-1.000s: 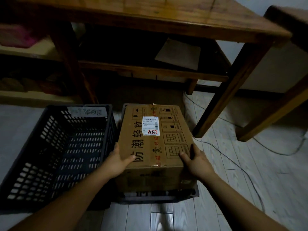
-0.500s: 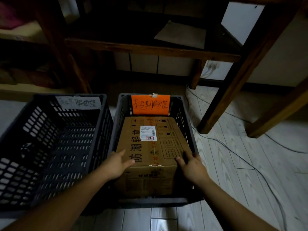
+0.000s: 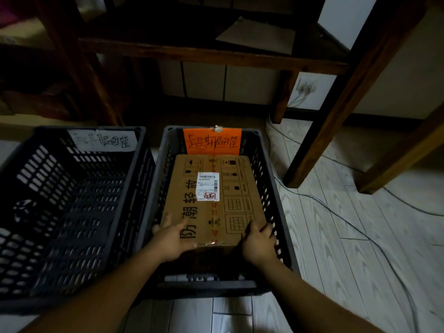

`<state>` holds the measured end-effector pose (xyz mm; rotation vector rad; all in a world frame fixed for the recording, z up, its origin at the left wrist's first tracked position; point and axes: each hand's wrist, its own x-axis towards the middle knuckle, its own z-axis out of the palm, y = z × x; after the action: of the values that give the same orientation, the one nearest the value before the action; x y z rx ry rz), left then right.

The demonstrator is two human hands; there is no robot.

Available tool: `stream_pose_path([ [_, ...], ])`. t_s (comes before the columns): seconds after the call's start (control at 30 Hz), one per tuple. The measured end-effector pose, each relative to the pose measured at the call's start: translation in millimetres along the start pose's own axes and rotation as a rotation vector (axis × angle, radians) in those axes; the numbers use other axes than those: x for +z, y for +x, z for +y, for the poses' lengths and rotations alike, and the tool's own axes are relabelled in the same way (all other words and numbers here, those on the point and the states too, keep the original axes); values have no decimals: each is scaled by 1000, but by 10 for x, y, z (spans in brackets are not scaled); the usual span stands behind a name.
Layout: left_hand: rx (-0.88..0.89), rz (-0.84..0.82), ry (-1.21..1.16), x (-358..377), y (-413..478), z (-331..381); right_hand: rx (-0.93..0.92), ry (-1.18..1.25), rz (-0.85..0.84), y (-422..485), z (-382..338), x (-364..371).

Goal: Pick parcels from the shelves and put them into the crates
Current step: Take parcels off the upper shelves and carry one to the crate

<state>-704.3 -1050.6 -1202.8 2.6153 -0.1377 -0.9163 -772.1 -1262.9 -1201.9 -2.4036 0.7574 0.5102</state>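
Both hands, left hand (image 3: 171, 241) and right hand (image 3: 259, 243), grip the cardboard parcel (image 3: 213, 200) inside the orange-labelled crate (image 3: 280, 212); lower it level, then slide fingers out toward 6 o'clock.

Taped brown parcel (image 3: 213, 200) flat inside right crate (image 3: 283, 227)

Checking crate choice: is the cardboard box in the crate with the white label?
No, the cardboard box sits in the orange-labelled crate.

Cardboard box (image 3: 213, 200) now lower, deep inside right crate (image 3: 283, 212).
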Motion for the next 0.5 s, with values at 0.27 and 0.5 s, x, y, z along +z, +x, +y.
stream_pose_path([
  [0.27, -44, -81, 111, 257, 252, -1, 61, -199, -304, 256, -3, 302],
  [0.5, 13, -129, 58, -332, -54, 294, -33, -296, -436, 4, -342, -218],
])
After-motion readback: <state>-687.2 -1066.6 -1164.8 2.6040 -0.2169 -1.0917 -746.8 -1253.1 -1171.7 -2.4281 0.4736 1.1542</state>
